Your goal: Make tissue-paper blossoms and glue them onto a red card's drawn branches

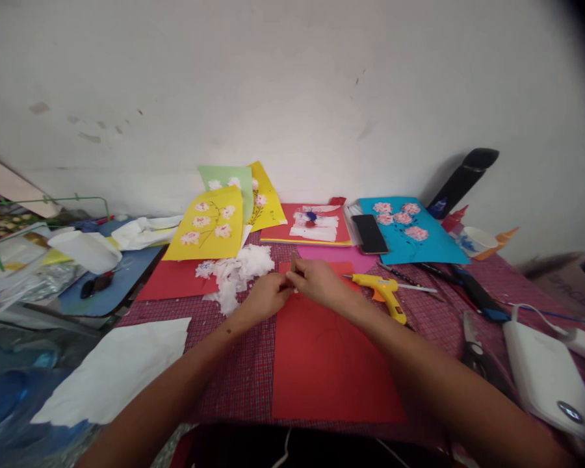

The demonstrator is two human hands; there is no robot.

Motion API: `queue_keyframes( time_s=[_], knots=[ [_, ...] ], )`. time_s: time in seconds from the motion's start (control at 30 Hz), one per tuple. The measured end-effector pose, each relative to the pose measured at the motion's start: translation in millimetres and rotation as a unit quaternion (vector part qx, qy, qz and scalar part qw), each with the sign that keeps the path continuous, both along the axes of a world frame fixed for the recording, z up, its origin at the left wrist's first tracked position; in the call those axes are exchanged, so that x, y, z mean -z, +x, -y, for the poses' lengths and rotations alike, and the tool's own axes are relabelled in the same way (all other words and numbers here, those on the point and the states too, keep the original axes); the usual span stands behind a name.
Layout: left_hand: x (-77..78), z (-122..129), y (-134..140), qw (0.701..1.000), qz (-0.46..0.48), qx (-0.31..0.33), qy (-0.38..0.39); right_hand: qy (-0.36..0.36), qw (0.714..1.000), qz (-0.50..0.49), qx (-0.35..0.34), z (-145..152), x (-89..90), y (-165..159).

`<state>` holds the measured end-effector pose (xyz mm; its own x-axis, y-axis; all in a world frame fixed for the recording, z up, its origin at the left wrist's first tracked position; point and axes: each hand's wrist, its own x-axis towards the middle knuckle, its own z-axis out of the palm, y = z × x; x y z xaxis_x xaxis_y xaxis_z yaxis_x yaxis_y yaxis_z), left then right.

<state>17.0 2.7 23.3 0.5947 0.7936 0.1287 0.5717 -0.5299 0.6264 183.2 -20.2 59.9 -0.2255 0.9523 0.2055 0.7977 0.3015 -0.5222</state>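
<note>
Both my hands meet over the upper left edge of a red sheet of paper point(331, 364). My right hand point(316, 281) is closed around a short, flat brown stick point(293, 261), whose end pokes up above the fingers. Against it, my left hand point(269, 292) is pinched; a tiny bit of white shows below the fingertips, but what they grip is hidden. Just left of my hands lies a heap of torn white tissue point(244, 266), with a small blue-specked tissue flower point(205, 268) beside it. A yellow glue gun point(380, 286) rests right of my right hand.
Yellow flower pictures point(207, 224) and a blue one point(412, 227) lie toward the wall. A black phone point(369, 234) sits between paint-stained papers point(314, 224) and the blue sheet. Scissors point(474, 344) and a white device point(548, 374) are at right, white paper point(121, 370) at left.
</note>
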Motion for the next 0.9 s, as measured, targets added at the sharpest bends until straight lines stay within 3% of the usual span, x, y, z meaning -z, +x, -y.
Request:
queue_keyframes(
  time_s=[0.4,0.6,0.9],
  knots=[
    [1.2,-2,2,1.0,-0.016,0.002,-0.003,0.011,1.0,-0.009,-0.02,0,6.0,1],
    [3.0,1,-3,0.999,0.012,-0.039,0.005,0.004,1.0,-0.015,-0.02,-1,12.2,5],
    [3.9,-2,1,1.0,-0.012,-0.026,-0.009,0.0,0.999,-0.031,0.008,4,4.9,3]
  ],
)
